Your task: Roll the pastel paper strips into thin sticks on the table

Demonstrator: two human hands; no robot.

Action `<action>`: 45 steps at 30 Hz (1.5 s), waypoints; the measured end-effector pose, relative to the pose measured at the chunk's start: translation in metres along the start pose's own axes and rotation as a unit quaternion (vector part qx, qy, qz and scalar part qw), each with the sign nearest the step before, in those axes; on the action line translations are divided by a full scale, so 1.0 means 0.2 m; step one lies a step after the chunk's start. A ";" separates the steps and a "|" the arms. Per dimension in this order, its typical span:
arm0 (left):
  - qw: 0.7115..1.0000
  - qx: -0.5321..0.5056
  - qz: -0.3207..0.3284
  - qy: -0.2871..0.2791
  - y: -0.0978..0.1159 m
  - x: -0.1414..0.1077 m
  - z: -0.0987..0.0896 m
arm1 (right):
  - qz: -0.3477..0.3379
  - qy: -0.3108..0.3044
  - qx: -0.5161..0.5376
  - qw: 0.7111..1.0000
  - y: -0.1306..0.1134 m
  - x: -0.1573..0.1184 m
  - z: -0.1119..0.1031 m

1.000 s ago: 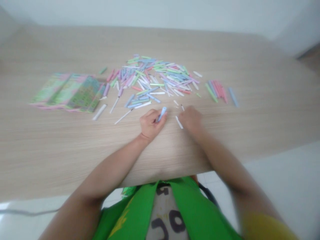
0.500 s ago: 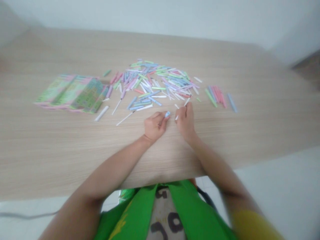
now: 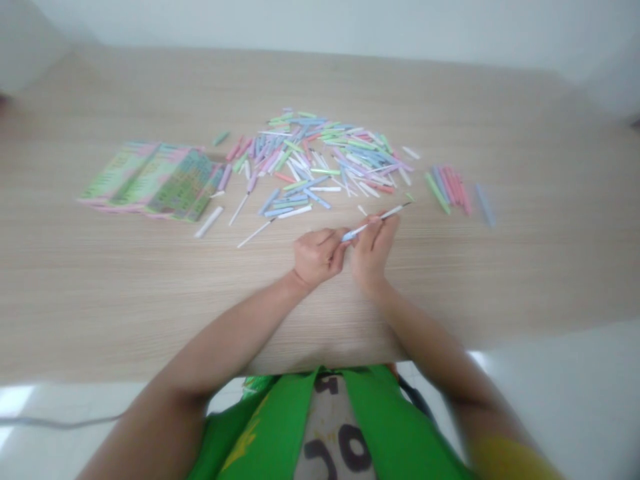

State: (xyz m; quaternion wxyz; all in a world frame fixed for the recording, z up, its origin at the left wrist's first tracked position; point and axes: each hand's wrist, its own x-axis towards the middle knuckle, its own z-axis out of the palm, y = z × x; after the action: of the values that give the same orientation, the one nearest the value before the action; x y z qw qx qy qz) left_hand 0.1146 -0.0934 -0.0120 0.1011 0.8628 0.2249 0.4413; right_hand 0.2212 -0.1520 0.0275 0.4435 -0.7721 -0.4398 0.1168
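Note:
My left hand [image 3: 319, 255] is closed around a short light-blue tube [image 3: 349, 236], with only its end showing past the fingers. My right hand [image 3: 374, 247] pinches a slim white stick with a dark tip [image 3: 393, 212] that slants up to the right. The stick's lower end meets the mouth of the blue tube; whether it sits inside I cannot tell. Both hands are close together over the table, just in front of a heap of pastel tubes and sticks [image 3: 320, 153]. A small white piece [image 3: 361, 209] shows just beyond my right fingers.
Overlapping pink-and-green printed packs [image 3: 145, 177] lie on the left of the wooden table [image 3: 150, 287]. Beside them are a white tube [image 3: 209, 222] and a thin white stick [image 3: 255, 235]. On the right is a row of pink tubes [image 3: 456, 190], with a blue tube [image 3: 485, 205] farther right.
My hands have come together, and the white stick in my right hand now lines up with the blue tube in my left. The whole view has shifted slightly.

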 end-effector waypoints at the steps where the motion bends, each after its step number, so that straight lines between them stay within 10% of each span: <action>1: 1.000 -0.005 -0.007 -0.002 0.00 0.00 0.00 | 0.001 0.009 -0.015 1.000 0.00 -0.01 -0.02; 13: 0.990 -0.137 -0.023 0.029 0.00 0.02 -0.02 | -0.024 -0.074 0.288 0.954 -0.01 -0.07 -0.19; 22: 0.985 -0.136 -0.075 0.075 -0.03 0.05 -0.01 | 0.153 -0.017 0.259 0.954 0.11 0.21 -0.38; 30: 0.998 -0.042 -0.035 0.035 0.00 0.02 -0.02 | -0.075 -0.068 0.310 0.945 -0.09 0.01 -0.28; 36: 0.996 0.062 0.006 0.071 0.00 0.01 -0.01 | -0.050 0.001 0.260 0.964 -0.11 0.00 -0.19; 45: 0.996 0.065 -0.002 0.063 -0.01 0.01 -0.02 | -0.007 -0.074 0.309 0.948 -0.07 0.12 -0.22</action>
State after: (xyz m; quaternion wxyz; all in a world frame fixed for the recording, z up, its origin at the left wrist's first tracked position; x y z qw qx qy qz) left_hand 0.1125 -0.0914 -0.0086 0.0309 0.8373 0.2612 0.4793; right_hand 0.2530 -0.1560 0.0694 0.6276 -0.5833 -0.4190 0.3006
